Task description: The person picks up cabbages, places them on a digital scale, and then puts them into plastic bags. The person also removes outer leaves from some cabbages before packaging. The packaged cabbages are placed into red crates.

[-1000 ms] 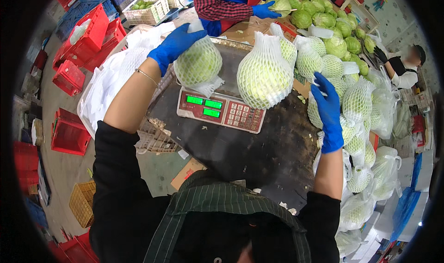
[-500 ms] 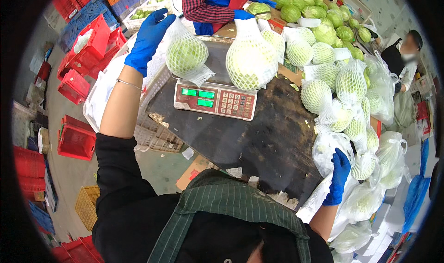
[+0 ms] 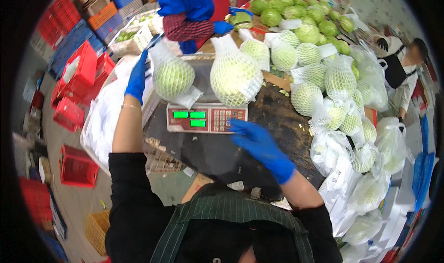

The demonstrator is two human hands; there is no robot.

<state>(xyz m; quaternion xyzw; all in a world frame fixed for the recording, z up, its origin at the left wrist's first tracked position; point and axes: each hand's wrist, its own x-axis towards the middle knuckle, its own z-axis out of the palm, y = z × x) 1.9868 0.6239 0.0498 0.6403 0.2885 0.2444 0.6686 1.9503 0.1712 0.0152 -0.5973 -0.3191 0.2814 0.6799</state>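
A red and white weighing scale (image 3: 208,118) with lit green displays stands on the dark tabletop. Two net-sleeved cabbages, one at the left (image 3: 173,77) and a bigger one (image 3: 235,75), are at its platform. My right hand (image 3: 261,147), in a blue glove, has its fingers stretched out at the right side of the scale's keypad and holds nothing visible. Beside the left cabbage, my blue-gloved left hand (image 3: 137,80) is raised and seen edge-on. A dark, narrow shape shows by its fingertips; whether the fingers grip it is unclear.
Netted cabbages (image 3: 307,99) and a heap of bare ones (image 3: 282,8) fill the table's right side. Bagged cabbages (image 3: 370,193) line its near right edge. Red crates (image 3: 78,166) stand on the left floor. One co-worker's sleeve (image 3: 189,29) is across the table; another person (image 3: 400,68) stands at right.
My right hand has moved left from the bagged cabbages to the scale's keypad. My left hand has turned edge-on and lowered slightly. The whole view has shifted a little.
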